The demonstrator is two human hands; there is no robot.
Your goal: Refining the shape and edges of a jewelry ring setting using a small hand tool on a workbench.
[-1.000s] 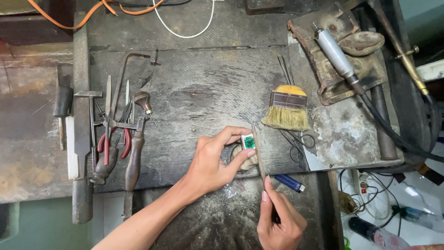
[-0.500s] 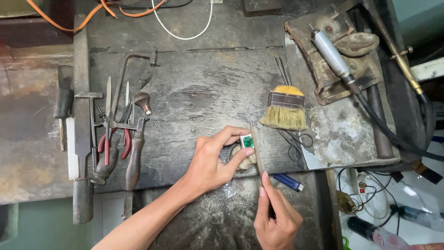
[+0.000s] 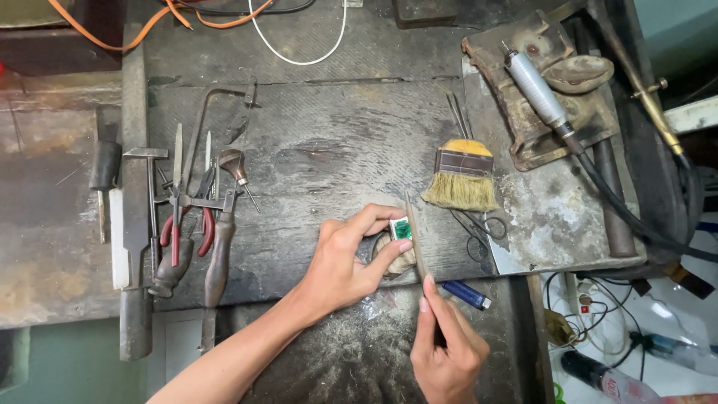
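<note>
— Green stone in a pale metal setting: that is the small square piece (image 3: 402,227), and the left hand (image 3: 345,262) is pinching it between thumb and forefinger, fingers curled tight around it, bracing it on the rounded wooden peg (image 3: 395,258) at the desk's front edge.

— And the right hand (image 3: 447,352) is closing round the handle of a slim file (image 3: 416,238), forefinger lying along the top, the blade running up just beside the piece's right edge.

— So it is looking like a filing step in hand, working that edge. I'd judge a further stroke is asking for a steady pinch and a light, straight pass so the tool is not skidding onto the stone.

— Spreading outward: a blue lighter (image 3: 467,295) is lying just right of the file hand, small scissors (image 3: 479,236) near the blade's far end, and a yellow-handled brush (image 3: 461,176) beyond them.

— Anything crowding the stroke?

— The scissors are sitting closest; the rest is well apart. Pliers with red grips (image 3: 196,224) and other hand tools are lining the left of the dark desk (image 3: 321,142), and a grey rotary handpiece (image 3: 535,90) is resting on a worn pad upper right.
</note>
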